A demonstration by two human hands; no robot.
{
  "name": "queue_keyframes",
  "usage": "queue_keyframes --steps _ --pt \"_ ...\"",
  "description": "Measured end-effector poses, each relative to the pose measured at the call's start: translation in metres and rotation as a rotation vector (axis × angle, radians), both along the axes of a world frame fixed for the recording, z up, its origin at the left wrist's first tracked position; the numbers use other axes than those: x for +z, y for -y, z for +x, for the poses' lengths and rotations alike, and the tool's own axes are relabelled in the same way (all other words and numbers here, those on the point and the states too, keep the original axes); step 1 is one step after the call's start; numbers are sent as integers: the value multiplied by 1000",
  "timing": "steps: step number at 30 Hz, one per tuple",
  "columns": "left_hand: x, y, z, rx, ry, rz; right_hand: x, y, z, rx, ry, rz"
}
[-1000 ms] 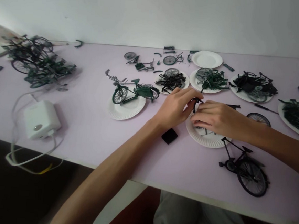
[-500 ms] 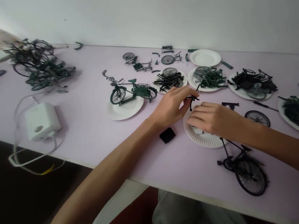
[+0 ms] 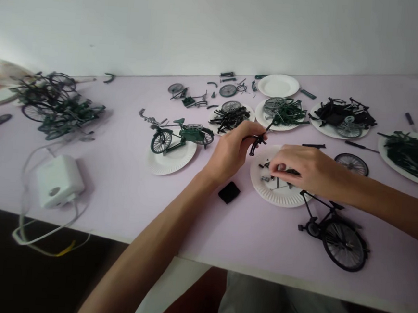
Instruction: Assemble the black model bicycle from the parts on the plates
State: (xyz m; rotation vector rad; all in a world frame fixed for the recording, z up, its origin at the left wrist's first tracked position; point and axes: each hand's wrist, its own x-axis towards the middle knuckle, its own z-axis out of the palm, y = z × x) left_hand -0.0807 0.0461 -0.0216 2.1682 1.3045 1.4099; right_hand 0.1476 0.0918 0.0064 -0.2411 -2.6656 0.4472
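My left hand [image 3: 233,146] pinches a small black fork-like bicycle part [image 3: 256,143], held above the left edge of a white paper plate [image 3: 281,199]. Over that same plate is my right hand [image 3: 295,164], its fingers curled together at small parts; what they hold, if anything, is too small to name. Small dark and metallic bits [image 3: 265,179] lie on the plate. Just to its lower right, a black model bicycle [image 3: 345,243] without a front wheel lies on the table. A black square piece [image 3: 229,192] rests below my left hand.
A green model bicycle [image 3: 196,134] stands over a paper plate [image 3: 172,165] on the left. Heaped plates of parts [image 3: 410,177] line the back and right. At far left are piled bicycles [image 3: 59,106] and a white cabled box [image 3: 59,182].
My right hand has moved away from the part in my left hand and down over the plate, uncovering small bits. The part has tilted, and the whole view has shifted slightly.
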Motion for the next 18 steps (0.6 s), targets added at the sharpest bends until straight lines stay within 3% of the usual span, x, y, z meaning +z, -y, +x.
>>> queue_keyframes --steps 2,6,11,14,18 --pt "-1 0 2 -11 58 -36 3 4 18 -110 -71 -108" --pt "0 2 4 13 6 1 10 16 59 -289 -116 -160" --pt "9 8 6 157 -118 112 2 32 98 -570 -216 -229" --pt "14 11 11 158 -211 108 -9 35 112 -609 -255 -276" --pt "19 11 28 2 -316 138 -11 37 116 -577 -333 -309"
